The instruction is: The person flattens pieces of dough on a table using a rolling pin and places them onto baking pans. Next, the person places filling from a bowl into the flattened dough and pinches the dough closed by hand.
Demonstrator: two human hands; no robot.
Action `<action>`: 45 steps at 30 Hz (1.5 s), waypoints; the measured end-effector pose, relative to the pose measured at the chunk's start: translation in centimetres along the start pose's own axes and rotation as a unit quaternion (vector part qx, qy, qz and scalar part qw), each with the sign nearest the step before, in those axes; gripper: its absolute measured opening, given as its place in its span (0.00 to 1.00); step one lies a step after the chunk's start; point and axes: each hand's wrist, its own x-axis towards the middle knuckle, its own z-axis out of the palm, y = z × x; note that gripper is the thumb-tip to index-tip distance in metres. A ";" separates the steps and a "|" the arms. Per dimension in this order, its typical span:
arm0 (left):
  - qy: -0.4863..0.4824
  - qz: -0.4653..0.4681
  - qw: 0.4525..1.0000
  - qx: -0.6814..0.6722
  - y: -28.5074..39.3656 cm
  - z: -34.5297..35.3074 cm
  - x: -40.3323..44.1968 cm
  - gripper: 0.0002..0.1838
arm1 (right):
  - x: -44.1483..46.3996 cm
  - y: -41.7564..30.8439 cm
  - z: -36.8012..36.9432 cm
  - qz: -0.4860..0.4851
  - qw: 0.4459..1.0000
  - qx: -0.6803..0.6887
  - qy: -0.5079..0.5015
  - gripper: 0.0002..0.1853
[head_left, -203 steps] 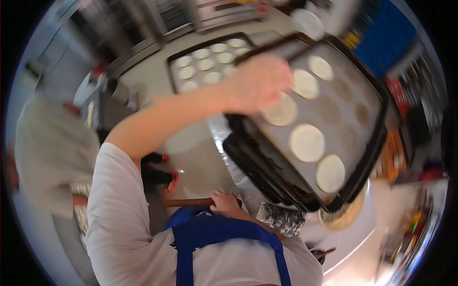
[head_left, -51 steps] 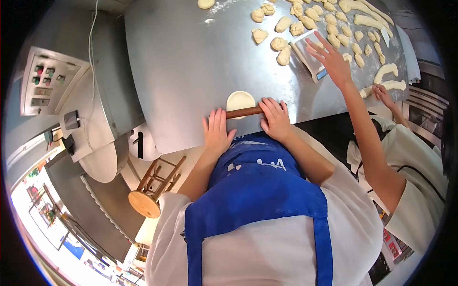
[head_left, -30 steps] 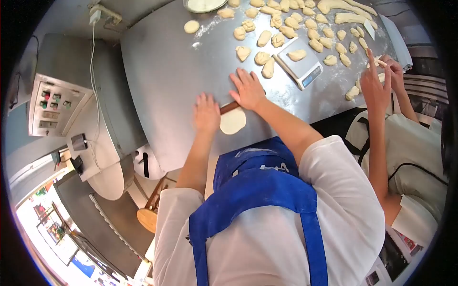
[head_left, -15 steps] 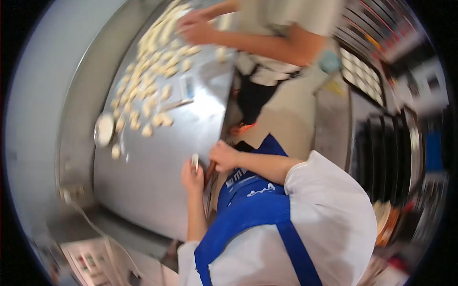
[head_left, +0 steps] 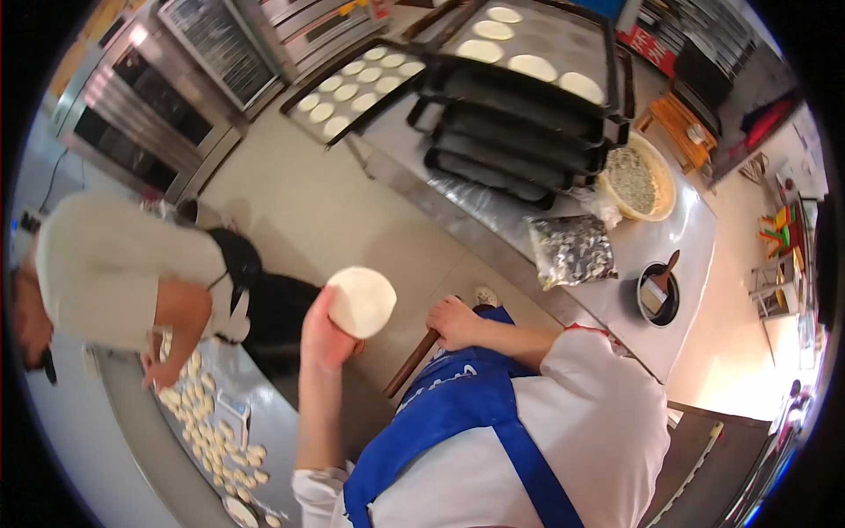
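A round, flat dough disc (head_left: 363, 304) is pinched in my left hand (head_left: 324, 333), raised in the air in front of me. My right hand (head_left: 455, 324) grips a brown wooden rolling pin (head_left: 411, 363) near my blue apron (head_left: 458, 400). Ahead, a stack of dark baking trays (head_left: 502, 145) stands on a metal table (head_left: 466, 220). The top tray (head_left: 576, 48) bears several flat dough discs, and another tray of dough discs (head_left: 361, 84) lies to its left.
A tub of chopped filling (head_left: 635, 180), a plastic bag (head_left: 572, 251) and a dark bowl with a brush (head_left: 660, 295) stand on the table's right. At left, a co-worker (head_left: 132, 264) leans over a worktable (head_left: 273, 400) with many dough pieces (head_left: 207, 427).
The view has swung right from the worktable toward the stacked trays. My left hand has lifted off the worktable with the dough disc. My right hand still holds the rolling pin.
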 end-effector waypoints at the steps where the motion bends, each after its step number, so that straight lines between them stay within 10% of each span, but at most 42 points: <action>1: -0.036 -0.017 0.999 0.018 0.8 3.2 2.9 0.23 | -1.1 1.0 -1.1 0.049 0.999 -0.003 0.008 0.14; 7: -0.272 -0.077 0.947 0.154 3.1 29.3 21.1 0.25 | -4.6 9.8 -6.5 0.072 0.995 0.046 0.058 0.14; 12: -0.265 -0.087 0.935 0.219 -0.9 47.0 33.4 0.20 | -4.7 14.7 -12.1 0.127 0.987 0.085 0.038 0.14; 21: -0.212 -0.080 0.875 0.429 -5.6 54.7 47.1 0.21 | -3.5 16.8 -11.0 0.155 0.966 0.152 0.141 0.14; 25: -0.208 0.118 0.701 0.671 -4.4 53.2 44.1 0.25 | -3.6 17.0 -11.8 0.169 0.965 0.177 0.093 0.14; 27: -0.221 0.436 0.460 0.742 -2.6 50.2 42.7 0.23 | -3.0 17.0 -11.8 0.162 0.969 0.160 0.094 0.14; 31: -0.219 0.589 0.347 0.696 3.0 39.4 32.2 0.21 | -0.2 16.4 -12.0 0.110 0.983 0.131 0.073 0.12; 35: -0.127 0.570 0.358 0.729 2.5 21.2 18.4 0.25 | 5.3 12.7 -11.0 -0.007 0.996 0.086 0.005 0.11; 39: 0.088 0.384 0.538 0.745 -4.4 2.0 3.8 0.32 | 11.9 3.5 -7.2 -0.151 0.980 0.089 -0.096 0.13; 41: 0.173 0.121 0.686 0.696 -8.0 -4.0 -4.3 0.32 | 14.4 -2.0 -4.2 -0.275 0.952 0.079 -0.104 0.14; 45: 0.380 -0.027 0.739 0.555 -16.9 -12.3 -15.9 0.26 | 16.4 -15.0 2.8 -0.472 0.856 0.154 -0.142 0.13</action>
